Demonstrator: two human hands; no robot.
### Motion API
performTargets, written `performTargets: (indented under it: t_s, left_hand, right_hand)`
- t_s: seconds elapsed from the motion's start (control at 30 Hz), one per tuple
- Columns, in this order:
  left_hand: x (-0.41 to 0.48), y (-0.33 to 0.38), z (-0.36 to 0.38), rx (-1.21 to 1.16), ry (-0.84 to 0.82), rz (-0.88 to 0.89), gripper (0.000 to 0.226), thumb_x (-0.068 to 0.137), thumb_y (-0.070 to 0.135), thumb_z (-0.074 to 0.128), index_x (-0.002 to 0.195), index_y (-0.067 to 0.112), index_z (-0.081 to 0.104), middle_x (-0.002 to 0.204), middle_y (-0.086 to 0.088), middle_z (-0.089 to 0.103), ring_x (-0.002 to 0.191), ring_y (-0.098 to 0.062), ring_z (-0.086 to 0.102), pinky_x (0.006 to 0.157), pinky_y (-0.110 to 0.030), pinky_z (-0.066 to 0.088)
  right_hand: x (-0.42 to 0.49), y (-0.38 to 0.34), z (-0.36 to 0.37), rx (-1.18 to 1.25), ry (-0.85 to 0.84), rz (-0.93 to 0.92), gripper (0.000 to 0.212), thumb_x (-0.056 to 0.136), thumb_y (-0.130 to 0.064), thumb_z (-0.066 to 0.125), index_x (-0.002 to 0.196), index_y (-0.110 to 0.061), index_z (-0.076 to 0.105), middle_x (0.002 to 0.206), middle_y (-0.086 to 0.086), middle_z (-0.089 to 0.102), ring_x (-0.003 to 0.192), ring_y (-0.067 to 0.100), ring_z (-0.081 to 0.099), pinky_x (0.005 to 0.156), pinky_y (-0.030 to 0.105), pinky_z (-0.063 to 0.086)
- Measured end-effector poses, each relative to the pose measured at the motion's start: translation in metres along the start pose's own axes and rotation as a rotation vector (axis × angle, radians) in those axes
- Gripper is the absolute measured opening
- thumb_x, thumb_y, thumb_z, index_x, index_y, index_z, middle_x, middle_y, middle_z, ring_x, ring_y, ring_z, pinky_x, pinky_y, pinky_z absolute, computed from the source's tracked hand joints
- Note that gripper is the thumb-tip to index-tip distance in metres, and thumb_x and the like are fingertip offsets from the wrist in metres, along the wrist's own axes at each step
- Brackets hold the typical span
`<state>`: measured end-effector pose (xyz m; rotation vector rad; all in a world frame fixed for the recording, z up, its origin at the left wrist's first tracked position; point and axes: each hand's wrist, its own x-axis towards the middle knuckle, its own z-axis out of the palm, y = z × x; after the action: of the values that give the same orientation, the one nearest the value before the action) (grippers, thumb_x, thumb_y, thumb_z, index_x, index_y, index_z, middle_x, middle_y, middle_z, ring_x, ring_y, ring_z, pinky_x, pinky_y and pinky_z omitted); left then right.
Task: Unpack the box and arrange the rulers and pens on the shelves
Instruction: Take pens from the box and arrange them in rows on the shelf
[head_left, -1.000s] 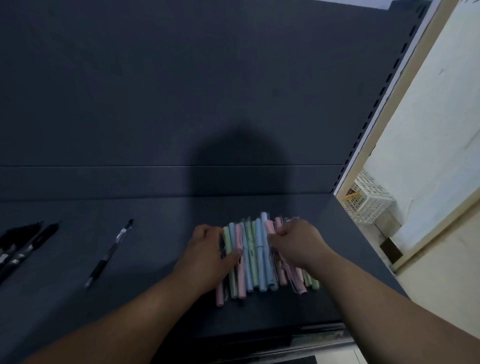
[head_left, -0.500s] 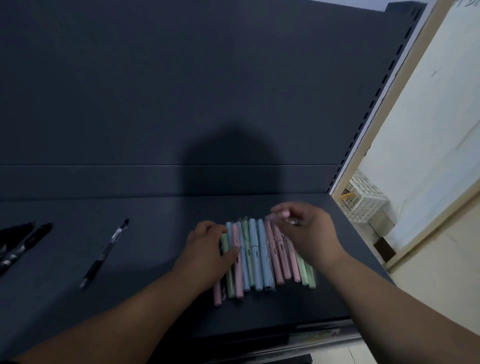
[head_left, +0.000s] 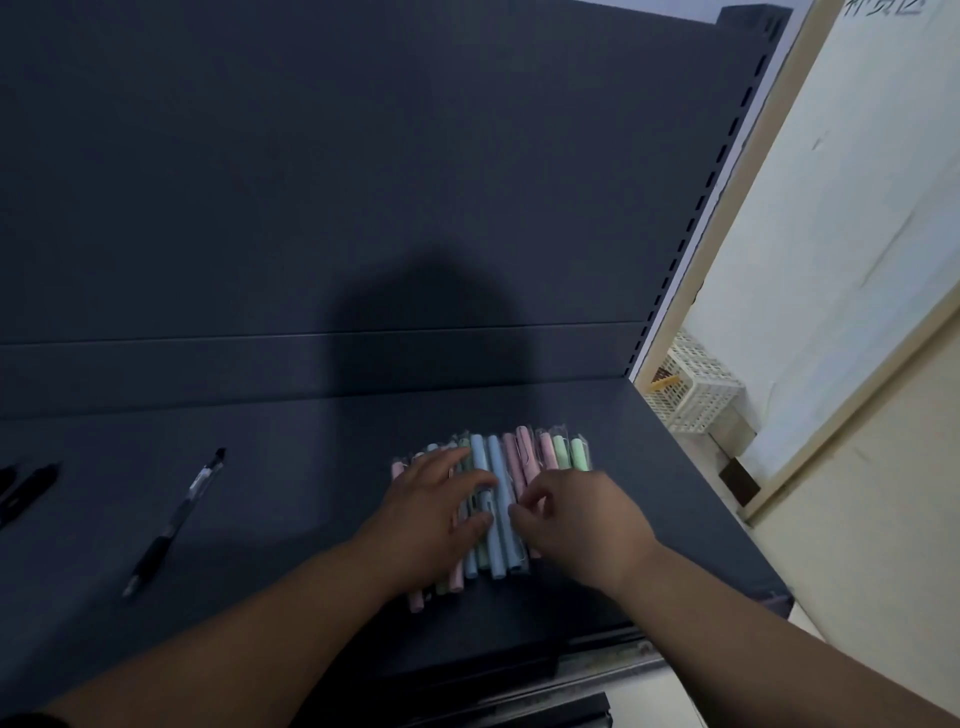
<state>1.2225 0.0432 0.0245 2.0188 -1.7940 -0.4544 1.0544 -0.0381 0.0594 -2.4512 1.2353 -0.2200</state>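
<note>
A row of pastel pens (head_left: 498, 499) in clear sleeves, pink, green and blue, lies side by side on the dark shelf (head_left: 291, 519), right of centre. My left hand (head_left: 436, 514) rests flat across the left part of the row, with its fingers straight and its thumb against a blue pen. My right hand (head_left: 576, 525) covers the near right part of the row. Its fingertips curl together on a pink pen (head_left: 519, 462) in the middle. The pens under both hands are partly hidden.
One black pen (head_left: 176, 519) lies slanted on the shelf to the left, and more black pens (head_left: 26, 488) sit at the left edge. The shelf's back panel rises behind. A white plastic basket (head_left: 696, 389) stands on the floor past the shelf's right end.
My right hand has dropped from the far ends of the pens towards their near ends. My left hand has spread flat further over the row. The pens lie more evenly spread.
</note>
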Motion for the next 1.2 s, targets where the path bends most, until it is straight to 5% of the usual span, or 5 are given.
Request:
performTargets:
  t_s: [0.17,0.5,0.77,1.0,1.2]
  left_hand:
    - [0.002,-0.001,0.002,0.009,0.025,0.006,0.041,0.096,0.043,0.046,0.136,0.039,0.04,0.158,0.007,0.014,0.146,-0.012,0.003,0.119,-0.03,0.007]
    - [0.003,0.003,-0.006,-0.077,0.181,-0.057,0.049,0.096,0.044,0.045,0.142,0.027,0.039,0.154,0.006,0.022,0.143,-0.012,0.014,0.117,-0.027,0.013]
    - [0.021,0.032,-0.054,-0.975,0.35,-0.277,0.011,0.092,0.018,0.06,0.102,0.023,0.06,0.095,-0.002,0.067,0.075,-0.007,0.062,0.068,-0.02,0.053]
    - [0.0,0.047,-0.03,-0.696,0.271,0.032,0.018,0.078,0.018,0.076,0.086,0.029,0.064,0.094,0.009,0.067,0.085,-0.002,0.064,0.075,-0.019,0.053]
    - [-0.01,0.008,-0.027,-0.27,0.056,-0.044,0.087,0.061,0.06,0.077,0.135,0.044,0.034,0.138,0.03,0.025,0.131,0.008,0.025,0.113,-0.026,0.027]
  right_hand:
    - [0.009,-0.018,0.002,-0.181,-0.138,0.162,0.044,0.08,-0.062,0.055,0.092,-0.021,0.065,0.093,-0.003,0.065,0.085,0.019,0.063,0.069,0.028,0.05]
    - [0.014,-0.009,-0.008,0.237,-0.096,0.203,0.033,0.081,-0.035,0.062,0.064,-0.007,0.057,0.06,0.004,0.05,0.056,0.012,0.047,0.053,0.024,0.038]
    - [0.016,-0.008,-0.032,0.009,0.042,-0.109,0.011,0.085,-0.042,0.065,0.082,-0.032,0.063,0.06,-0.007,0.059,0.055,0.008,0.056,0.05,0.024,0.041]
    - [0.024,-0.026,-0.034,1.124,-0.103,0.449,0.038,0.095,-0.036,0.059,0.125,-0.013,0.054,0.088,0.01,0.072,0.063,0.017,0.064,0.053,0.027,0.051]
    - [0.035,-0.017,-0.012,0.234,-0.152,0.114,0.064,0.096,-0.025,0.052,0.152,-0.027,0.022,0.125,0.011,0.059,0.106,0.025,0.06,0.082,0.021,0.045]
